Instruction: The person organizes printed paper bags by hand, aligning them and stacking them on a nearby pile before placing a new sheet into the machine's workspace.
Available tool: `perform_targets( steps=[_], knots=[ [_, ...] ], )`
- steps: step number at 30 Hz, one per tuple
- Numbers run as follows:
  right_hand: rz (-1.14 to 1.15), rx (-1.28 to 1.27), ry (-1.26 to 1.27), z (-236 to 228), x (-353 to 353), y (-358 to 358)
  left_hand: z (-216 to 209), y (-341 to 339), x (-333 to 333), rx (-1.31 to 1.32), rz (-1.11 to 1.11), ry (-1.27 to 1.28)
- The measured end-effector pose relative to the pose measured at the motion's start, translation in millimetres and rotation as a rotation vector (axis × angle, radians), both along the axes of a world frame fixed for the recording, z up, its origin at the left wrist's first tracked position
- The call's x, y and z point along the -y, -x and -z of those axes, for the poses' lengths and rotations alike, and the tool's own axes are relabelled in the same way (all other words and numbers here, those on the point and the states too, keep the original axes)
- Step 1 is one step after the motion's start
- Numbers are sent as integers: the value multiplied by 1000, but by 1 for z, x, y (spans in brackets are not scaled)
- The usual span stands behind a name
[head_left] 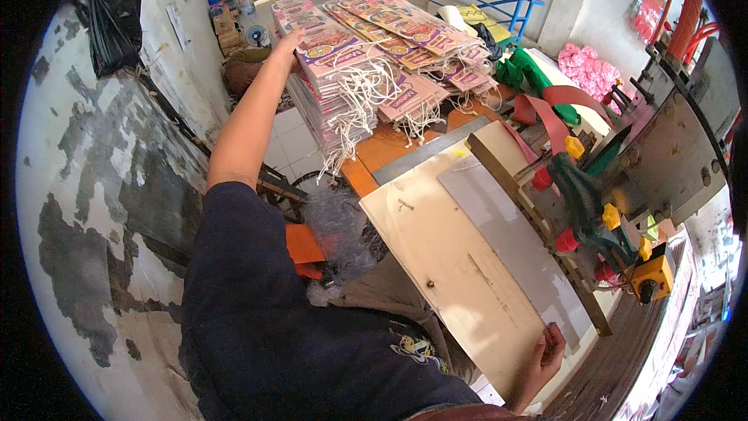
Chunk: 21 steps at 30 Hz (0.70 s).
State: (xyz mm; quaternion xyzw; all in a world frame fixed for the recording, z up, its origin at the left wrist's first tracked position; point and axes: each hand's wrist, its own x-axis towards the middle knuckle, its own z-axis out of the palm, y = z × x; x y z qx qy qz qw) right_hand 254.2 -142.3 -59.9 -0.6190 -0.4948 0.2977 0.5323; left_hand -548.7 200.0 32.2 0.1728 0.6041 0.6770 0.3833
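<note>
Tall stacks of flat printed carrier bags (335, 47) in pink, purple and yellow, with white cord handles (351, 113) hanging over the near side, stand on an orange-topped table (382, 154). My left arm reaches far forward. My left hand (293, 42) grips the left edge of the nearest stack, its thumb side on top and its other fingers mostly hidden. Low on the right, my right hand (549, 352) rests on a cream board (452, 265), fingers loosely bent and holding nothing visible. Its fingertips are beside a grey sheet (518, 238) lying on that board.
A machine with a green frame (580, 195), red and yellow knobs and a dark metal bar (538, 234) overhangs the board's right side. A yellow box (653, 274) sits at its base. Peeling wall (132, 210) runs along my left. Clear plastic (335, 226) lies below the table.
</note>
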Motion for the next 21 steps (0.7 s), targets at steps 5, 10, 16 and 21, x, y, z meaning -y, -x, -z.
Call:
perform_targets(
  steps=[5,10,16,21],
  knots=[
    [-45,56,-34,9,-1,-6,-12,2,36,62,8,-164],
    [-41,77,-50,11,-2,-3,-18,48,52,-30,59,-154],
    [-43,132,-55,12,-1,-8,-13,-10,59,60,2,-79],
    [-33,101,-33,11,-2,-7,-17,-11,71,76,13,-98]
  ],
)
